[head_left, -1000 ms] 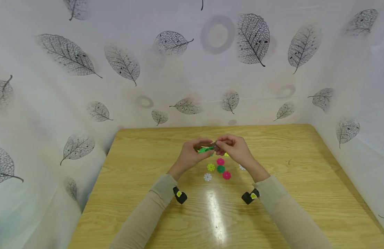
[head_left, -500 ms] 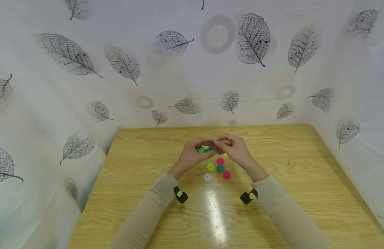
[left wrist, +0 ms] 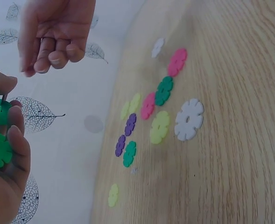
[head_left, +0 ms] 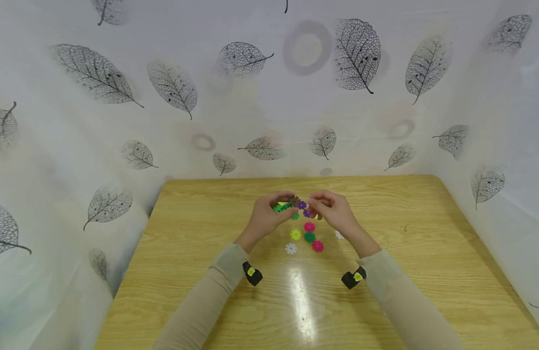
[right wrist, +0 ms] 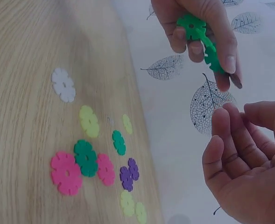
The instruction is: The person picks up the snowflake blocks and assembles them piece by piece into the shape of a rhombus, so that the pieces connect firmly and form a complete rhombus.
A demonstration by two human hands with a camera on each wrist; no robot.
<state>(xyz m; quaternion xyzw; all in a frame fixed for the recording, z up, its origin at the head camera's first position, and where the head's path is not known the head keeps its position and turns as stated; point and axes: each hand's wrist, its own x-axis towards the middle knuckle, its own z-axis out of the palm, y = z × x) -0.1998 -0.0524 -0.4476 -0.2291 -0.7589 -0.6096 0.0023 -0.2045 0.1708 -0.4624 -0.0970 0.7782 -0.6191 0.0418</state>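
Observation:
My left hand (head_left: 269, 214) holds joined green snowflake discs (right wrist: 191, 26), notched plastic rounds slotted into one another. At the end of this chain a brown disc (right wrist: 236, 80) sits edge-on by the thumb and fingertips. In the right wrist view, my right hand (right wrist: 249, 163) is just apart from the chain, its fingers loosely bent with nothing between them. Below the hands lie loose discs: purple ones (right wrist: 126, 178), a teal one (right wrist: 119, 143), a dark green one (right wrist: 85, 158) and pink ones (right wrist: 66, 173).
A white disc (head_left: 291, 248) and a yellow disc (head_left: 296, 235) lie nearer on the wooden table (head_left: 199, 262). Another white disc (head_left: 339, 235) is partly covered by the right wrist. Leaf-printed cloth (head_left: 269, 107) encloses the back and sides.
The right hand, earlier at the brown disc beside the left fingertips, has drawn off to the right. The brown disc stays with the left hand, and purple discs show between the hands.

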